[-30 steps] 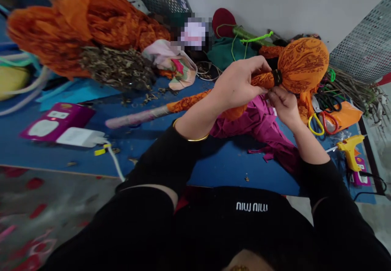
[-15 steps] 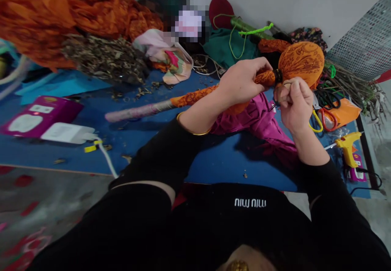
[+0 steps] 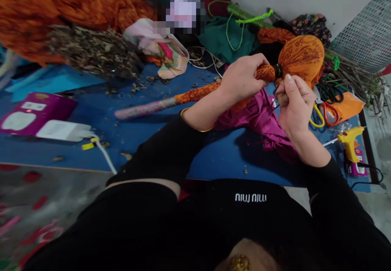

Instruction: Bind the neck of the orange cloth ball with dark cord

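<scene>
An orange patterned cloth covers a long stick (image 3: 195, 95) and a round, stuffed-looking head (image 3: 301, 57) at its right end. My left hand (image 3: 240, 75) is closed around the gathered cloth just left of the head. A black band (image 3: 277, 71) circles the neck there. Below it, my right hand (image 3: 295, 104) is closed in a pinch, with a thin dark cord (image 3: 274, 100) showing beside its fingers. The pinched part itself is hidden. Magenta cloth (image 3: 259, 116) lies under both hands. The stick's left end (image 3: 134, 111) has a greyish-pink wrapping.
Scissors (image 3: 325, 114) and a yellow glue gun (image 3: 350, 143) lie at the right. Dry leaves (image 3: 91, 51), orange fabric (image 3: 76, 6) and teal cloth (image 3: 227, 39) pile along the back. A purple box (image 3: 39, 110) and white adapter (image 3: 64, 130) are at left on the blue table (image 3: 222, 157).
The whole view has shifted slightly. Both hands stay at the neck of the orange head; the thin loop seen earlier at my right fingertips is now hard to make out.
</scene>
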A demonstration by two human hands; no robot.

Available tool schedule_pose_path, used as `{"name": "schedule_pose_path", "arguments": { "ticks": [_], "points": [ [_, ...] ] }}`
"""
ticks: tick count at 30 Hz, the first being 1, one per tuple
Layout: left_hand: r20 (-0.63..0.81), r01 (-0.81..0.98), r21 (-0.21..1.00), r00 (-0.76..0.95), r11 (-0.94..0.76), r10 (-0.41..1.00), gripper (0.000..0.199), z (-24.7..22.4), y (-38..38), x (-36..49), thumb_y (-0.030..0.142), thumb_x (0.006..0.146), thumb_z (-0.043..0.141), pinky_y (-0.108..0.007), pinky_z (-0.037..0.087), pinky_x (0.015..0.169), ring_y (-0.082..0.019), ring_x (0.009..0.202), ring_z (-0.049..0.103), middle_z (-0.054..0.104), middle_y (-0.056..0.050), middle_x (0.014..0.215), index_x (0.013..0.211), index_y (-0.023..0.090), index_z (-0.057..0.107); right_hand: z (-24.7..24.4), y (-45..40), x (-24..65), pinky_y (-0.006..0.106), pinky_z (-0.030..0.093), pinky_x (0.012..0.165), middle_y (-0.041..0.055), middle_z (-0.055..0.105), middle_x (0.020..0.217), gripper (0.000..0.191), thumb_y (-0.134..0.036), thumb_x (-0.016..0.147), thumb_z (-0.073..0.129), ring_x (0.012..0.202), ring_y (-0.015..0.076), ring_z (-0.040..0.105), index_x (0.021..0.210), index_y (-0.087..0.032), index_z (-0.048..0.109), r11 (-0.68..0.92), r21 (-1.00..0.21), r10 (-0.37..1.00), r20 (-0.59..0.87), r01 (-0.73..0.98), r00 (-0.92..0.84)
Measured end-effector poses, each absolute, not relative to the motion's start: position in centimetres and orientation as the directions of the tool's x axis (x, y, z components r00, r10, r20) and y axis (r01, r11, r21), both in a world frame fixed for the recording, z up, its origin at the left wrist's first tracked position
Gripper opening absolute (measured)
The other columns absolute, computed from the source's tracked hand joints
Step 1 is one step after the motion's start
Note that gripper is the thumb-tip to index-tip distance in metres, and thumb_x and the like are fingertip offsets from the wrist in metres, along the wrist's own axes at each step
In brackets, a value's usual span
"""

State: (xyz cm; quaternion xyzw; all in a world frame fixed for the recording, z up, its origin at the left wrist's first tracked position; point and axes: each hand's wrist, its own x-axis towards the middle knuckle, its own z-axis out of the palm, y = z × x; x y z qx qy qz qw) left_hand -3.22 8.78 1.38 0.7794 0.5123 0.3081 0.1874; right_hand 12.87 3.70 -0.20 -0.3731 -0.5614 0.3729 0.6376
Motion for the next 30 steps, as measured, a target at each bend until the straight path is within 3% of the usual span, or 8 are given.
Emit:
{"name": "schedule_pose_path", "arguments": {
  "ticks": [4,7,10,14,18,24,30],
  "points": [
    [0.275,0.722,0.551,0.318,-0.42,0.907,0.037,0.9,9.2,-3.1,0.032,0.089,0.063,-0.04,0.058,0.093,-0.033,0.11,0.078,0.084,-0.01,0.118,0.122,0.021,0.078,-0.4,3.9,12.8,0.023,0.044,0.054,-0.0054,0.047,0.067,0.055,-0.072,0.101,0.066,0.056,0.0078,0.043,0.075,-0.024,0.062,0.478,-0.878,0.876,0.476,-0.01,0.075],
    [0.247,0.762,0.472,0.37,-0.444,0.896,0.038,0.9,9.2,-3.1,0.028,0.09,0.06,-0.039,0.058,0.091,-0.032,0.108,0.079,0.085,-0.012,0.117,0.122,0.019,0.079,0.6,4.1,13.7,0.031,0.059,0.073,-0.0027,0.056,0.074,0.053,-0.071,0.105,0.059,0.072,0.0137,0.061,0.079,-0.025,0.064,0.564,-0.821,0.825,0.564,0.089,-0.016],
    [0.224,0.776,0.412,0.421,-0.477,0.879,0.04,1.0,9.1,-3.4,0.023,0.091,0.057,-0.039,0.059,0.093,-0.03,0.107,0.079,0.085,-0.012,0.118,0.124,0.02,0.079,2.2,4.4,15.1,0.04,0.061,0.092,0.0007,0.068,0.082,0.047,-0.064,0.108,0.06,0.089,0.0196,0.07,0.079,-0.026,0.066,0.667,-0.723,0.743,0.663,0.181,-0.088],
    [0.212,0.746,0.39,0.497,-0.539,0.841,0.043,1.0,9.1,-3.7,0.022,0.093,0.057,-0.037,0.058,0.102,-0.028,0.119,0.077,0.083,-0.009,0.128,0.131,0.023,0.076,4.0,4.6,16.5,0.04,0.06,0.085,0.0017,0.074,0.082,0.037,-0.045,0.109,0.064,0.084,0.0206,0.072,0.076,-0.028,0.069,0.711,-0.664,0.698,0.706,0.231,-0.121],
    [0.155,0.764,0.355,0.52,-0.538,0.84,0.045,1.4,8.7,-3.6,0.019,0.095,0.054,-0.04,0.057,0.107,-0.03,0.126,0.075,0.08,-0.011,0.135,0.136,0.02,0.073,4.7,4.7,17.0,0.037,0.06,0.083,0.0006,0.075,0.081,0.036,-0.039,0.11,0.061,0.083,0.0184,0.074,0.076,-0.027,0.069,0.733,-0.639,0.677,0.717,0.233,-0.166],
    [0.166,0.829,0.313,0.433,-0.464,0.886,0.048,0.9,8.4,-2.8,0.022,0.097,0.059,-0.043,0.06,0.094,-0.036,0.114,0.078,0.081,-0.015,0.122,0.144,0.017,0.064,4.4,5.3,17.3,0.043,0.064,0.096,0.0057,0.077,0.093,0.049,-0.07,0.107,0.052,0.095,0.023,0.073,0.078,-0.033,0.066,0.711,-0.629,0.703,0.629,0.316,-0.332],
    [0.104,0.86,0.184,0.463,-0.475,0.88,0.046,1.6,7.3,-2.1,0.022,0.096,0.059,-0.042,0.06,0.088,-0.036,0.11,0.079,0.082,-0.015,0.123,0.141,0.017,0.067,3.7,6.4,17.2,0.043,0.066,0.092,0.0039,0.077,0.1,0.058,-0.077,0.107,0.046,0.095,0.0208,0.073,0.08,-0.03,0.066,0.718,-0.628,0.696,0.632,0.301,-0.34]
  ]
}}
